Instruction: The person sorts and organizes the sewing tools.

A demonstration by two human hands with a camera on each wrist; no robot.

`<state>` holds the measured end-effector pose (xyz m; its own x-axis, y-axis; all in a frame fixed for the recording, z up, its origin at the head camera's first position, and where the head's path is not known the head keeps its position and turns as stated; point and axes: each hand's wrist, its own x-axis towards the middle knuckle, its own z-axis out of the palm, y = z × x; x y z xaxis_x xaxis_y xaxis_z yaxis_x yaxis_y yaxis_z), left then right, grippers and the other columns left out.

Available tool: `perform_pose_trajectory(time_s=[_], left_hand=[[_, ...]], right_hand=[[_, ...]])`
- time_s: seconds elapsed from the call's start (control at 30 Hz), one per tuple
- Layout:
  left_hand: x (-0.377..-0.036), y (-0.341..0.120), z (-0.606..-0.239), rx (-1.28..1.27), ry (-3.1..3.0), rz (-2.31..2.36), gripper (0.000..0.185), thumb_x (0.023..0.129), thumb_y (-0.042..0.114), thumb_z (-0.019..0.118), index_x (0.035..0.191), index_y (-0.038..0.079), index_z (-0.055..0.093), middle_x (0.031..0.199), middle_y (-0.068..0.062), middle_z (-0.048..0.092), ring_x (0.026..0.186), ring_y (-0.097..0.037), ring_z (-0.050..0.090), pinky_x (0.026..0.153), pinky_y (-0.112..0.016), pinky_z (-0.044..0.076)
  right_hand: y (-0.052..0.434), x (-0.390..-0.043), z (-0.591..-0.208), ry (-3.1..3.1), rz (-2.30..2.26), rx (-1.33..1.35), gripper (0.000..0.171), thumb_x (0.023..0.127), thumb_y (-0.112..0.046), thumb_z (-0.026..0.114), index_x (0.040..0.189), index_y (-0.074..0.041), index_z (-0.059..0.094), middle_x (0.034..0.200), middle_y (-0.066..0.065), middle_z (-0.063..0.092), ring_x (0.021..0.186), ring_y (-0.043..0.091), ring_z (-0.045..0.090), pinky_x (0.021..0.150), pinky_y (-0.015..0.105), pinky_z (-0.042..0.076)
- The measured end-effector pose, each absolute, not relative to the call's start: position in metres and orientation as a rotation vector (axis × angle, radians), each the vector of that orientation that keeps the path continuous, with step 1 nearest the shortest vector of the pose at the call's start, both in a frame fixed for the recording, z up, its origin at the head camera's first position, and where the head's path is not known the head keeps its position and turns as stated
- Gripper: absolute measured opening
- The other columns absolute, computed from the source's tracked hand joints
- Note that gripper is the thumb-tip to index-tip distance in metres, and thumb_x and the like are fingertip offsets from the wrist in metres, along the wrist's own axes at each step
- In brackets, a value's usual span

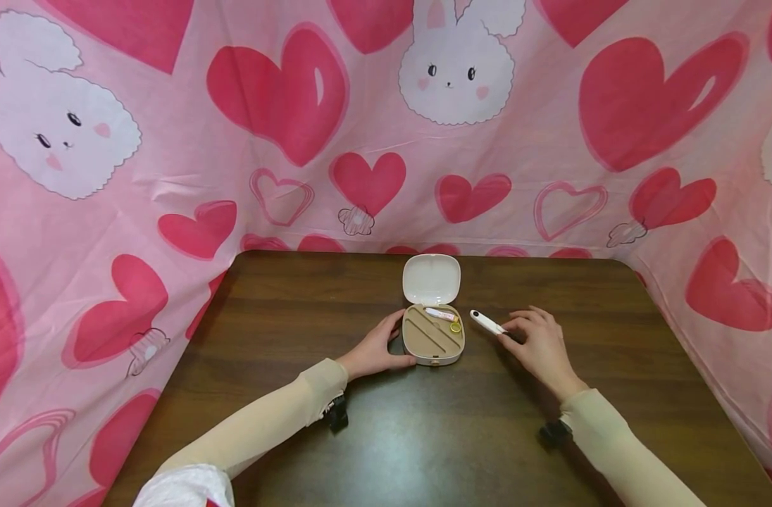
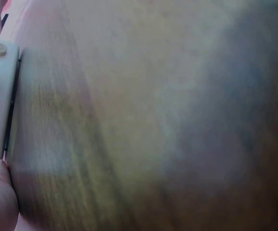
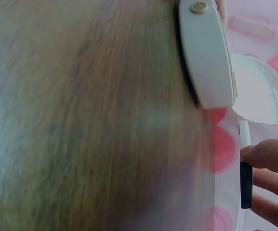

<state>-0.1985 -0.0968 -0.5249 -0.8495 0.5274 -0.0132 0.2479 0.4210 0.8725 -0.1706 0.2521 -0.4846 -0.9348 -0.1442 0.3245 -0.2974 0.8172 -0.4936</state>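
Head view first: we see a big brown table [image 1: 424,429] with pink heart cloth [image 1: 170,176] hanging all around it. In the middle of the table sits a small tan case [image 1: 433,342] with its white lid [image 1: 432,279] flipped up and open. Inside the case lie a little pink-and-white tube [image 1: 441,314] and a tiny yellow ring [image 1: 455,327].

We think this is the packing step: things look like they go into the open case one by one. The next move likely calls for lifting the white stick and laying it flat in one of the long grooves of the case, without bumping the tube.

Our left hand [image 1: 378,348] hugs the left side of the case. The fingers are curled around its edge, and the thumb rests on the near side, so the case stays put.

Our right hand [image 1: 538,341] is just to the right of the case. Its fingertips pinch the near end of a small white stick [image 1: 486,322] with a dark side. The fingers are close together, not wide. The stick lies low by the table, just beside the case but not touching it. In the right wrist view we see the fingers [image 3: 269,156] pressed on the stick.
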Motion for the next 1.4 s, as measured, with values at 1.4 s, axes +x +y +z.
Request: perform_pose_trajectory(time_s=[1.4], left_hand=[[-0.198,-0.096,-0.525,0.677,2.391,1.409,0.104,0.083,0.021,0.089,0.164,0.008,0.024,0.166,-0.012,0.030,0.150,-0.024,0.038,0.121,-0.033,0.037]], right_hand=[[0.181,-0.177,-0.482,-2.697,0.945,0.449,0.014,0.084,-0.017,0.083,0.092,-0.008,0.076,0.125,0.019,0.068,0.139,0.049,0.042,0.111,0.070,0.032]])
